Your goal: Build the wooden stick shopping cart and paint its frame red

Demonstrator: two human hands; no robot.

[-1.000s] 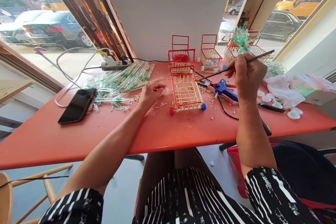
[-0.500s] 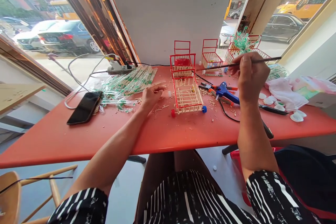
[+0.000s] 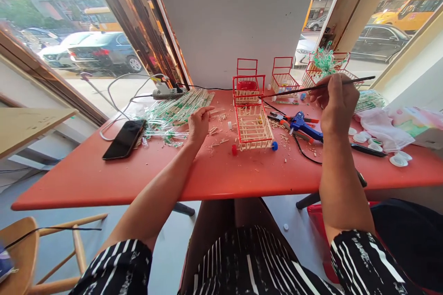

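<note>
Centre: red-handled stick cart on red table. Right hand, right of centre, pinches thin dark rod; rod's left tip at the cart's handle, contact unclear. Left hand, left of centre, half-curled beside wrapped sticks. Phone mid-left; blue glue gun right of cart.

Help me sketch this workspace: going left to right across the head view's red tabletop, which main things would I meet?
Black smartphone → plastic-wrapped wooden sticks → nearest miniature shopping cart → blue glue gun → pale crumpled cloth.
</note>
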